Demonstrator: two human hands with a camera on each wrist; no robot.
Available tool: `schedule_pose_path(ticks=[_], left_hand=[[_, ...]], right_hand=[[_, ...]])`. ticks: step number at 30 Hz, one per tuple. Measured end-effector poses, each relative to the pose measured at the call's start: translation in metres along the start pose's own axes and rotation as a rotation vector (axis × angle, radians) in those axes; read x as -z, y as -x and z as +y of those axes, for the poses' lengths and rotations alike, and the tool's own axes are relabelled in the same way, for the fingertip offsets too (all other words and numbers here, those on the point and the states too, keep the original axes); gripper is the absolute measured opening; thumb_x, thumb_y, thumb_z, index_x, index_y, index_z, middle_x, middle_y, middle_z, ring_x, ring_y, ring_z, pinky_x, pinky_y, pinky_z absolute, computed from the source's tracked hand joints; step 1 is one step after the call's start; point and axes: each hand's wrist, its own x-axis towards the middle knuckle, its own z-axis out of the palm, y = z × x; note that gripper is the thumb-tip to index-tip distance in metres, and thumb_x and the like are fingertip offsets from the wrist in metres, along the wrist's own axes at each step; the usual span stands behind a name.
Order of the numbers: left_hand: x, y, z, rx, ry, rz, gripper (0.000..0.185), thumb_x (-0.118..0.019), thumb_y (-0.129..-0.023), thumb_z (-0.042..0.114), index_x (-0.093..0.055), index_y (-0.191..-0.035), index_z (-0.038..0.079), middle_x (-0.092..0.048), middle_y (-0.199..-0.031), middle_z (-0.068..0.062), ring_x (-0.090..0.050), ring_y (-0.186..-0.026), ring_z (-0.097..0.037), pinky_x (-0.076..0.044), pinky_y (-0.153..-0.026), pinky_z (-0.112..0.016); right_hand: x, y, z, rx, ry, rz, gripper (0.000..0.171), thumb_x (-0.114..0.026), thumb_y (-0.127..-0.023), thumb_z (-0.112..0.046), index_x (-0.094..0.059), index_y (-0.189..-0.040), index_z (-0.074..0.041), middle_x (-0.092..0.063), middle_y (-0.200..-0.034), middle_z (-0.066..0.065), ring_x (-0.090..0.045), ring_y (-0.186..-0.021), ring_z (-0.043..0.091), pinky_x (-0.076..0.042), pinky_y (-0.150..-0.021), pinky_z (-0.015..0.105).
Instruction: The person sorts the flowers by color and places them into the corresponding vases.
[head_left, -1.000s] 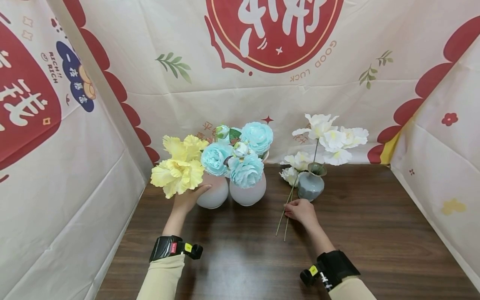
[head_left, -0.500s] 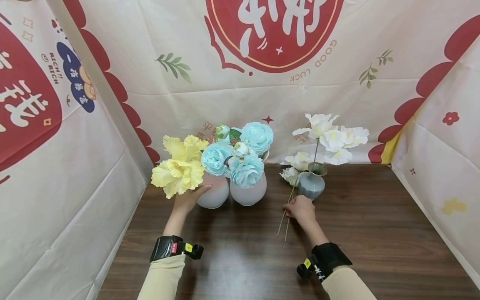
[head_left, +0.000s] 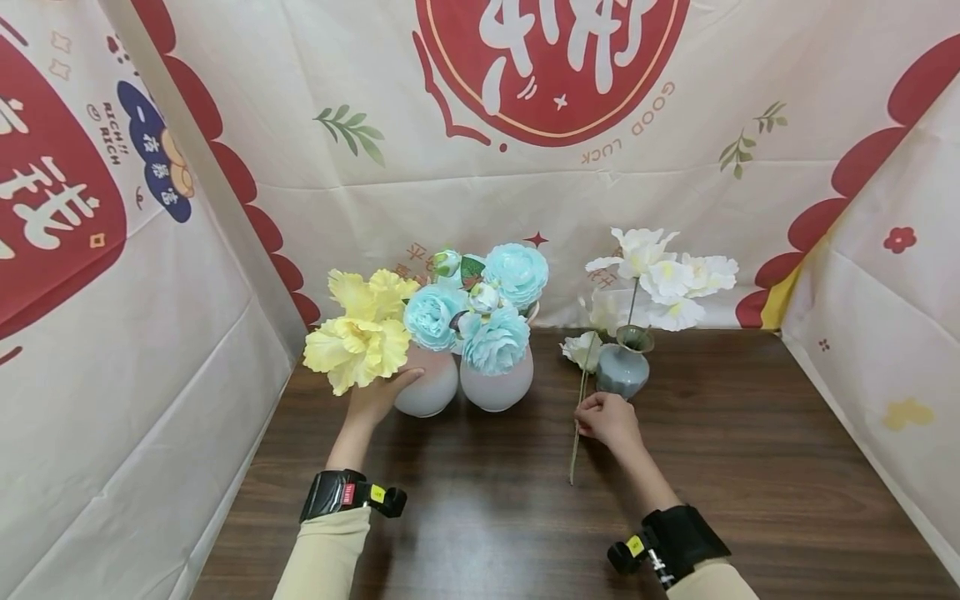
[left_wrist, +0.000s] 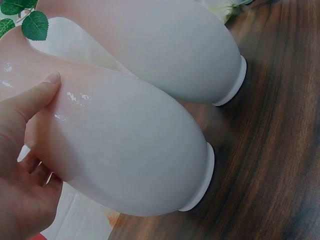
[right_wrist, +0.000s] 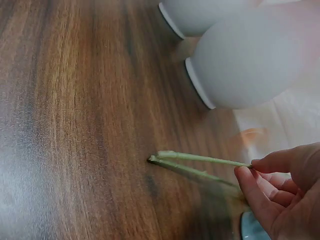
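the right hand (head_left: 609,419) pinches thin flower stems (right_wrist: 197,165) just in front of the small blue vase (head_left: 622,369). they look light and bendy, best held low. the left hand (head_left: 372,398) cups the white vase (head_left: 427,385).

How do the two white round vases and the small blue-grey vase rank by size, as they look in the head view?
1. The right white vase and the left white vase look alike; flowers and the left hand partly cover them, so I do not rank them.
2. The blue-grey vase is clearly smallest.
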Motion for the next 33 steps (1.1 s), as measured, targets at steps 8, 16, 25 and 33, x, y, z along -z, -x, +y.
schedule_pose_path(ticks=[8,16,25,33], left_hand=[[0.001,0.000,0.002,0.011,-0.006,-0.003,0.077,-0.082,-0.083,0.018,-0.038,-0.144,0.008,-0.040,-0.149,-0.013,-0.034,-0.142,-0.028,-0.032,-0.117,-0.053],[0.001,0.000,0.001,0.018,-0.003,-0.007,0.074,-0.082,-0.083,0.019,-0.039,-0.143,0.007,-0.041,-0.148,-0.013,-0.035,-0.141,-0.028,-0.033,-0.117,-0.054],[0.001,0.000,0.002,0.046,0.001,-0.018,0.071,-0.082,-0.083,0.022,-0.043,-0.141,0.008,-0.045,-0.144,-0.013,-0.040,-0.138,-0.029,-0.036,-0.114,-0.054],[0.002,0.000,0.003,0.063,0.010,-0.021,0.066,-0.082,-0.083,0.024,-0.046,-0.136,0.007,-0.050,-0.138,-0.014,-0.047,-0.133,-0.030,-0.040,-0.111,-0.054]], right_hand=[[0.008,0.010,-0.010,0.113,0.015,0.030,0.010,-0.063,-0.092,-0.006,-0.068,-0.096,0.002,-0.072,-0.080,0.011,-0.068,-0.065,0.009,-0.058,-0.060,0.023],[0.018,0.019,-0.026,0.241,0.104,0.116,0.010,-0.065,-0.092,-0.008,-0.071,-0.096,-0.002,-0.072,-0.085,0.011,-0.066,-0.071,0.012,-0.052,-0.060,0.023],[0.028,0.032,-0.047,0.395,0.129,0.241,0.008,-0.069,-0.089,-0.007,-0.073,-0.095,-0.004,-0.075,-0.087,0.012,-0.065,-0.074,0.012,-0.050,-0.064,0.017],[0.042,0.037,-0.066,0.524,0.062,0.335,0.005,-0.072,-0.087,-0.004,-0.072,-0.092,-0.003,-0.075,-0.086,0.012,-0.062,-0.073,-0.002,-0.048,-0.063,0.007]])
